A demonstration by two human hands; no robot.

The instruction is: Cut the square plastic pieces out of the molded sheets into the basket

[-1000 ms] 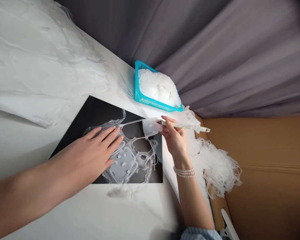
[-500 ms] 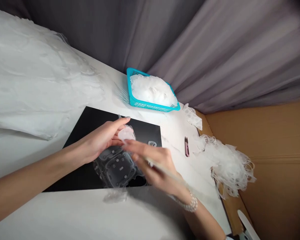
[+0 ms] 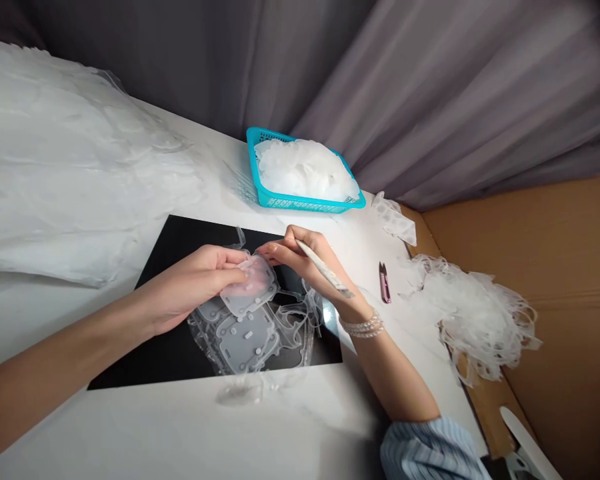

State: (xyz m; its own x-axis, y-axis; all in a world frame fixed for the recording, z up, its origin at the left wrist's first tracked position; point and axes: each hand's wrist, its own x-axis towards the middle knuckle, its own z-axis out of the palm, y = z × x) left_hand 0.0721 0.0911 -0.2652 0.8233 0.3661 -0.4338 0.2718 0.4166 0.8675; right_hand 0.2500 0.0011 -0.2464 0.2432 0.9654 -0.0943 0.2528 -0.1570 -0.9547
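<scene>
My left hand (image 3: 200,280) is closed on a translucent moulded piece (image 3: 253,293), thumb on top, its pale rounded plate showing small holes and raised bumps. At the piece's far edge, the fingertips of my right hand (image 3: 300,253) are pinched together. A slim stick-like tool (image 3: 325,270) with a whitish wrapping lies through my right hand, its rear end towards the wrist; its front end is hidden by the fingers. Beneath both hands, more translucent moulded pieces (image 3: 247,340) and clear trimmed strips (image 3: 300,320) lie on a black mat (image 3: 145,347).
A blue basket (image 3: 310,205) full of white translucent pieces stands behind the mat. Pink thread snips (image 3: 385,283) lie to the right, near a heap of trimmed strips (image 3: 480,313) by a cardboard wall (image 3: 555,267). A large pile of white sheets (image 3: 70,167) fills the left.
My right hand has moved up and away from me to the far edge of the piece. The left hand now shows its thumb over the piece, which is tilted more towards view.
</scene>
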